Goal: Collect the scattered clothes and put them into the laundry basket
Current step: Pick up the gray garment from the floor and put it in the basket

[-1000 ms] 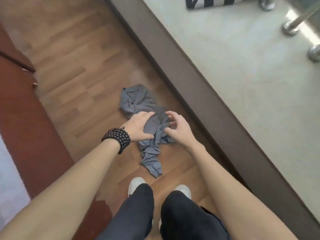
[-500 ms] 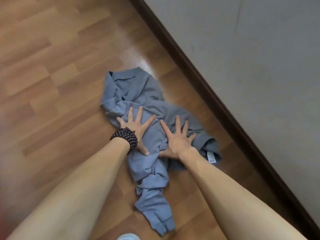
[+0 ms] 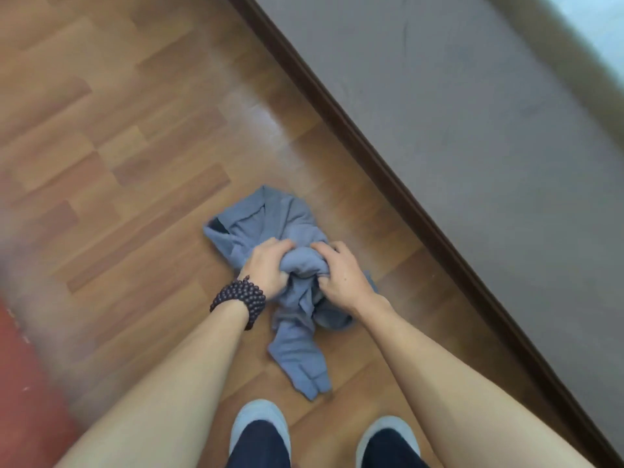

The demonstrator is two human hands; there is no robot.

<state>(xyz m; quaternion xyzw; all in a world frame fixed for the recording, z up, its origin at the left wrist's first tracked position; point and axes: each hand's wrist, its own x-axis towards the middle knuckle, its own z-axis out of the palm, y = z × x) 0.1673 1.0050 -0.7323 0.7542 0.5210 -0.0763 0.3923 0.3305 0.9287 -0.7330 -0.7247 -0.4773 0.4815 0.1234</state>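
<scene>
Left hand (image 3: 266, 265), beaded bracelet (image 3: 239, 298) at wrist, and right hand (image 3: 341, 275) both clench crumpled blue-grey cotton garment (image 3: 297, 349) on wooden plank floor (image 3: 135, 163) | trailing sleeve near feet may snag underfoot | far end could slip loose | basket unseen

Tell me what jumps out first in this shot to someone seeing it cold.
The crumpled blue garment on the wooden floor at centre, with the left hand and right hand bunching its middle together. Next, the dark bead bracelet on the left wrist, and the dark baseboard running diagonally to the right.
</scene>
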